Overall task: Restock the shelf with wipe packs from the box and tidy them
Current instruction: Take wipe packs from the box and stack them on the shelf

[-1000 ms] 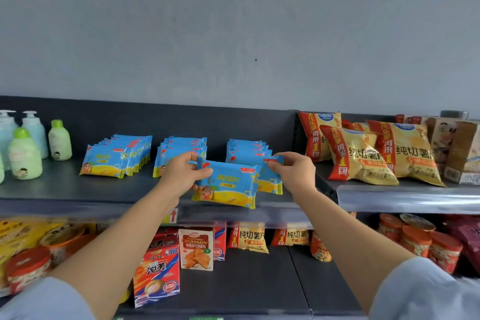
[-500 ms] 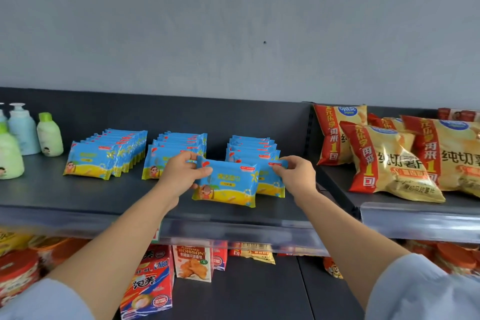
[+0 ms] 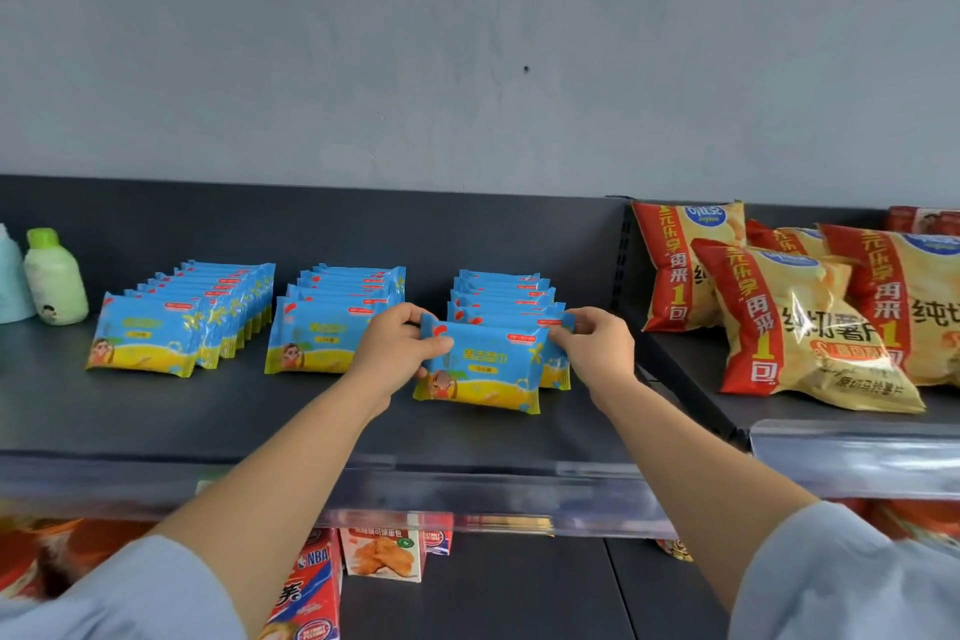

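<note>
Both hands, left hand (image 3: pixel 395 353) and right hand (image 3: pixel 597 348), pinch wipe pack (image 3: pixel 483 369) ends on shelf (image 3: pixel 208 421).

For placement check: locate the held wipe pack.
Head view, centre: the wipe pack fronts the rightmost row, held by left hand and right hand, left of chip bags.

Red-and-yellow snack bags (image 3: pixel 800 327) lie overlapping at right; a green-capped bottle (image 3: pixel 56 283) stands far left; a snack carton (image 3: pixel 383 554) and a red carton (image 3: pixel 306 592) stand below.
</note>
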`<state>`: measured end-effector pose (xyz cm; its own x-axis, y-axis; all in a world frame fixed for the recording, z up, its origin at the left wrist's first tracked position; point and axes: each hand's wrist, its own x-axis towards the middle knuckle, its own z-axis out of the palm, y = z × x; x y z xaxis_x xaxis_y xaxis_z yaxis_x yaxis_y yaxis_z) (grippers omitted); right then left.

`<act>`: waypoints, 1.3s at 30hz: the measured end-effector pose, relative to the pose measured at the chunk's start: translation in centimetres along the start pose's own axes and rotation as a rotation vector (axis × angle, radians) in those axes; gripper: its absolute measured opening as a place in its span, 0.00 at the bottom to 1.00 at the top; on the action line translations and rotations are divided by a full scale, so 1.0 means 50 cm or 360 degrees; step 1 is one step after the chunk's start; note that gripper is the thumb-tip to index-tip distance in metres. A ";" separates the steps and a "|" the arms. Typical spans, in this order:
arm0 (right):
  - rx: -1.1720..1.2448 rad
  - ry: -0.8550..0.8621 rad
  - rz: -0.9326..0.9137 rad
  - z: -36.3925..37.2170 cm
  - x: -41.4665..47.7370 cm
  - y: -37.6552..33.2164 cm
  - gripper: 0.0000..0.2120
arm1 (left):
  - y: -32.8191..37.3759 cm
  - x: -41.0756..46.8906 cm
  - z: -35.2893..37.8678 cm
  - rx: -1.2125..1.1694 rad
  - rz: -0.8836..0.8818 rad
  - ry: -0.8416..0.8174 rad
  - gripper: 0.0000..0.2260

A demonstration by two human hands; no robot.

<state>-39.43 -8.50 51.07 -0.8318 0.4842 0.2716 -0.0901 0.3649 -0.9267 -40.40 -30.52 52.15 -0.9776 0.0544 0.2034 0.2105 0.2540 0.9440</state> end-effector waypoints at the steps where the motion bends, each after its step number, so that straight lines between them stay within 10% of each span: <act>1: 0.0004 0.0002 -0.0001 -0.001 0.000 0.001 0.12 | -0.004 0.005 0.006 0.0031 0.0005 0.0005 0.09; 30: -0.0454 -0.0187 -0.0092 -0.030 -0.030 0.007 0.25 | -0.006 -0.005 0.048 0.0976 0.0253 -0.0012 0.44; 39: -0.1010 -0.0295 -0.0289 -0.064 -0.063 -0.003 0.29 | 0.011 -0.043 0.049 0.1440 0.0452 0.0199 0.38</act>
<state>-35.06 -7.52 51.22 -0.9189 0.2476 0.3069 0.0543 0.8503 -0.5235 -38.18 -28.13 51.59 -0.8719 0.1386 0.4697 0.3087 0.9001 0.3074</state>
